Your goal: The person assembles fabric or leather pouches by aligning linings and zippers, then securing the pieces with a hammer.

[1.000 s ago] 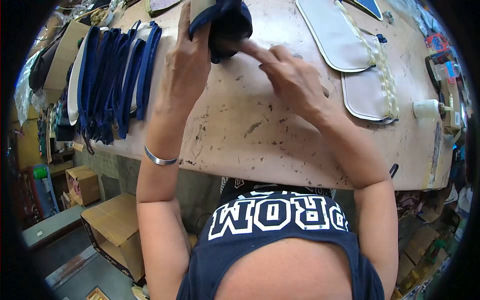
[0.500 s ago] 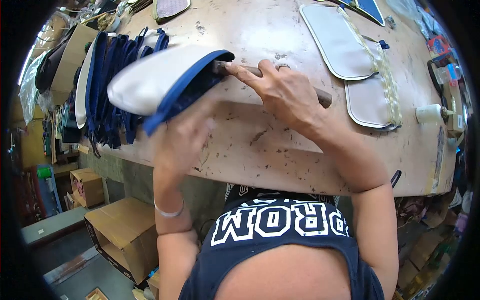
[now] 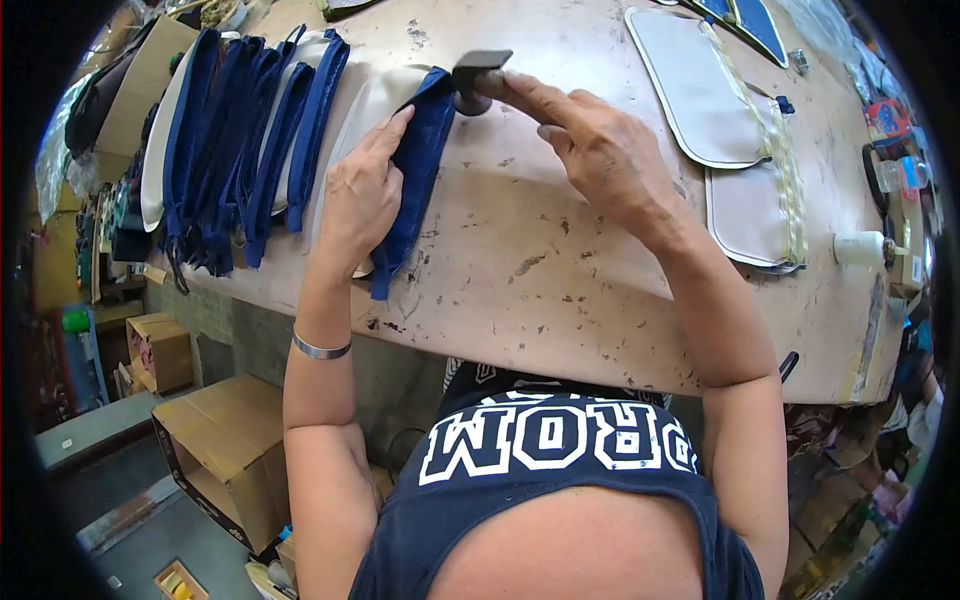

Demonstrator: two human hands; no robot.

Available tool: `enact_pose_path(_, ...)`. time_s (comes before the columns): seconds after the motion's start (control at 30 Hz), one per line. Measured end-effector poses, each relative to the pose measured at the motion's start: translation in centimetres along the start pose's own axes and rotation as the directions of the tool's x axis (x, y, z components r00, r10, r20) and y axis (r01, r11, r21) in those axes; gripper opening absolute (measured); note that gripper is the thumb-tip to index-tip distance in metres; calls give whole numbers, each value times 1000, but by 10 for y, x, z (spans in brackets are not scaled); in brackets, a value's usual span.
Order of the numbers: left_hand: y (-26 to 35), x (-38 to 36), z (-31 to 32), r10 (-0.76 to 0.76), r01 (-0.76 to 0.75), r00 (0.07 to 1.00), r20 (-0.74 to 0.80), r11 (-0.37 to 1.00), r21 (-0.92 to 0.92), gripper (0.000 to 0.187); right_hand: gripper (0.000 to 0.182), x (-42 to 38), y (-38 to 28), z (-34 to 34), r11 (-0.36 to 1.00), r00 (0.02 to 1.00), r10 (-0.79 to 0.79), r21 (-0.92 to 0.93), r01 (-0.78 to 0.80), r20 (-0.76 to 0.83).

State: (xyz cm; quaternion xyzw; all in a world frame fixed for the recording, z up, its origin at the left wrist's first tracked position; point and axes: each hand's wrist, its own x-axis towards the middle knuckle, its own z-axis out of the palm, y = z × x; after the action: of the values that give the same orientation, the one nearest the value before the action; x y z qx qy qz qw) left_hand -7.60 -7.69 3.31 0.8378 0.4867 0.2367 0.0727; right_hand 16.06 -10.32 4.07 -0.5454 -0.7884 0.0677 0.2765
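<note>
Pouch, cream with navy edging point(image 3: 424, 150): on table point(image 3: 480, 260), right of navy-and-cream row point(image 3: 225, 140). Left hand point(image 3: 360, 195): fingers outstretched, pressing pouch. Right hand point(image 3: 612, 150): closed around hammer point(image 3: 484, 62). Advisable: edging kept flat, left fingertips clear of hammer.

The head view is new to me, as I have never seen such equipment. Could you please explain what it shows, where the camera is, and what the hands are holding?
There is no machine here, only a person's two bare hands. The camera is worn on the head and looks forward and down, so the dark shirt appears below. The left hand rests on a cream-and-blue piece lying on the worktable. The right hand holds a hammer, its head beside the upper end of the blue strip. A row of similar pieces is at the left; pale panels and a white bottle are at the right.
</note>
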Motion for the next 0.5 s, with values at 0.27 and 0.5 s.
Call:
enact_pose_path(0.27, -4, -1, 7, -114, 102, 992, -58, 980, -171, 52, 49, 26, 4, 23, 995, 999, -34, -100, 31, -30)
enact_pose_path(0.5, -3, 11, 41, -189, 85, 966, -176, 877, -473, 51, 51, 14, -3, 11, 993, 998, -59, -101, 62, 39)
